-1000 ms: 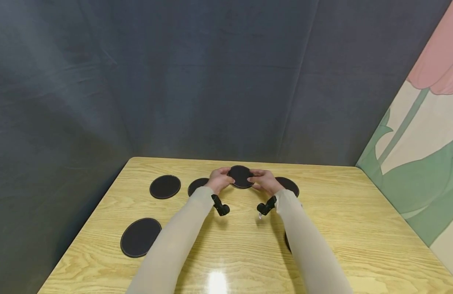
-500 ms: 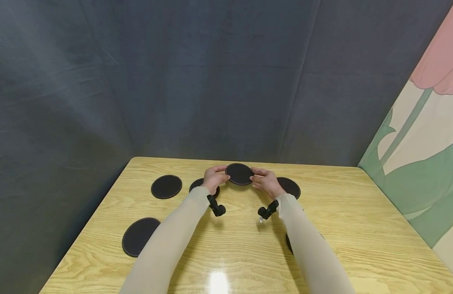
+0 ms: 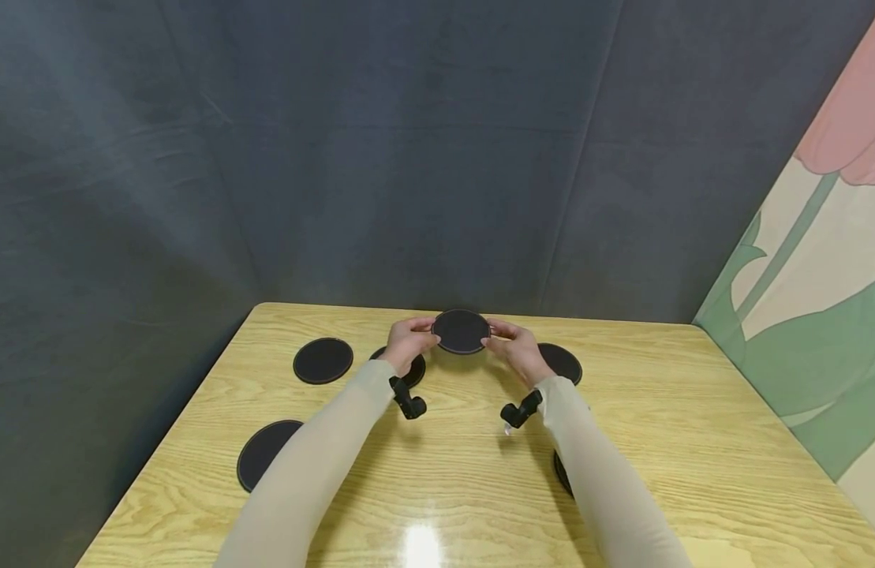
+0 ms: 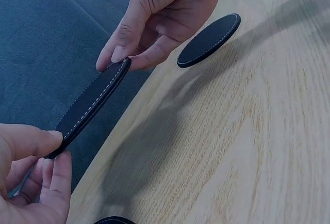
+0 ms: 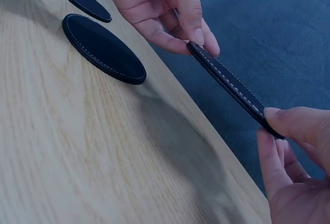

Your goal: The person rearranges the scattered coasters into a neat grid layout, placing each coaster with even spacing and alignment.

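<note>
A round black coaster with pale edge stitching is held up off the table between both hands. My left hand pinches its left edge, thumb on top and fingers below. On the opposite edge, my right hand pinches it the same way. From the left wrist view, the coaster is seen nearly edge-on and tilted, with its shadow on the wood. The right wrist view shows the coaster with both thumbs on its upper face.
More black coasters lie on the wooden table: one at back left, one partly behind the left hand, a front-left one, and one beside the right hand. The right sleeve partly covers another coaster. A dark curtain hangs behind.
The held coaster has risen a little, looking larger now. Both hands stay on its edges; the left has shifted left, uncovering more of the coaster behind it.
</note>
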### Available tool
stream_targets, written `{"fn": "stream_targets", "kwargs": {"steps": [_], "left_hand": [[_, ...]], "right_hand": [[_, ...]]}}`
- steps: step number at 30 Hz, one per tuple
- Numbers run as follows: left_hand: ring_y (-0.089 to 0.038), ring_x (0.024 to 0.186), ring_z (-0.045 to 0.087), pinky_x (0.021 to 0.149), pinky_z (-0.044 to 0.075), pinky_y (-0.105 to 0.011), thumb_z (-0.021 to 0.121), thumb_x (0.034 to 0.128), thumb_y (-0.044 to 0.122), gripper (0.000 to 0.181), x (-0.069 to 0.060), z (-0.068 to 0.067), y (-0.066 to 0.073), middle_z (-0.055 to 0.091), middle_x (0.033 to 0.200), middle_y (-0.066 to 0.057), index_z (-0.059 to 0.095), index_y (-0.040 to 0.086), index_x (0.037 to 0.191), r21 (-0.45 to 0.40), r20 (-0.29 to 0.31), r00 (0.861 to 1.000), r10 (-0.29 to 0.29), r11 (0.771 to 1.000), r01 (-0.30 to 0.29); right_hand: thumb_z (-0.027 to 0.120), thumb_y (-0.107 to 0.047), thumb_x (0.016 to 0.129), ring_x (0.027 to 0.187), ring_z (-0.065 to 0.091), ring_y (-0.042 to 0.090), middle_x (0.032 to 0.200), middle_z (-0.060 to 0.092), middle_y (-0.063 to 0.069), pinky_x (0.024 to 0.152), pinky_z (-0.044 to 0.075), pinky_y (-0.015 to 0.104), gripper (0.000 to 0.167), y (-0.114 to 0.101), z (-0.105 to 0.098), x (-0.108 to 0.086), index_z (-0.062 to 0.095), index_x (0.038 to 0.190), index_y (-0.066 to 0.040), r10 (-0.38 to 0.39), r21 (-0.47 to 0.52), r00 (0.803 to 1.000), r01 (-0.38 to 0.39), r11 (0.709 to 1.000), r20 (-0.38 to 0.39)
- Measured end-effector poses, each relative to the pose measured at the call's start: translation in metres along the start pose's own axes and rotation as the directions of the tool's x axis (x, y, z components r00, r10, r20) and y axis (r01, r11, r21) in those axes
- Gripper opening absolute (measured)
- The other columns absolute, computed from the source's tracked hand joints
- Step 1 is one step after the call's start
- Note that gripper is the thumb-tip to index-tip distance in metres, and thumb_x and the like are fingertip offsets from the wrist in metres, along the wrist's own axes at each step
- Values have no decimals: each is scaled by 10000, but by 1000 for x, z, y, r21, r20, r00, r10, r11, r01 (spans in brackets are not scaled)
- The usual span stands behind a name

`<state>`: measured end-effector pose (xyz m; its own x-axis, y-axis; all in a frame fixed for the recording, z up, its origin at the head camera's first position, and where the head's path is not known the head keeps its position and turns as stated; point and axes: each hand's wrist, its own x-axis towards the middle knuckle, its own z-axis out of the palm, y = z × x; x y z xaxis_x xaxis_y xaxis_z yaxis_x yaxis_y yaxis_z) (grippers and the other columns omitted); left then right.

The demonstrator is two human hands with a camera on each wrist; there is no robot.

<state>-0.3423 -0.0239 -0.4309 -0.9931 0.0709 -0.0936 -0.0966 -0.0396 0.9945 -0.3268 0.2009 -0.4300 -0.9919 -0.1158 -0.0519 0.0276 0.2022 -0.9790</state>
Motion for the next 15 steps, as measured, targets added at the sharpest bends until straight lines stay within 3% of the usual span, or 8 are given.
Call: {"fn": "stream_targets", "kwargs": {"steps": [7,11,15], "left_hand": [[-163,923,518,816,521,-295,661,833,-60,441,-7,-4,5,540,1067,-75,622,18,1265,25,6,1000,14,1000,-14],[-136,854,545,812,535,-310,671,837,-44,422,-9,-6,6,561,1025,-62,635,32,1251,26,-2,1000,24,999,-24],[-113,810,583,830,551,-328,664,863,-32,385,-11,-10,7,592,1011,-70,640,26,1244,-4,-5,1000,28,1000,-28]], "right_hand": [[638,-127,932,1114,487,174,1334,457,138,1017,454,376,522,-3,0,-1,474,1426,-79,-5,26,1000,5,1000,17],[641,-93,927,1036,506,129,1239,462,102,1043,449,395,524,-1,-1,-1,465,1420,-58,-13,93,999,9,996,45],[643,-71,924,986,542,95,1202,474,87,1014,475,341,547,-2,-1,-3,438,1430,-35,-24,128,997,14,992,73]]}}
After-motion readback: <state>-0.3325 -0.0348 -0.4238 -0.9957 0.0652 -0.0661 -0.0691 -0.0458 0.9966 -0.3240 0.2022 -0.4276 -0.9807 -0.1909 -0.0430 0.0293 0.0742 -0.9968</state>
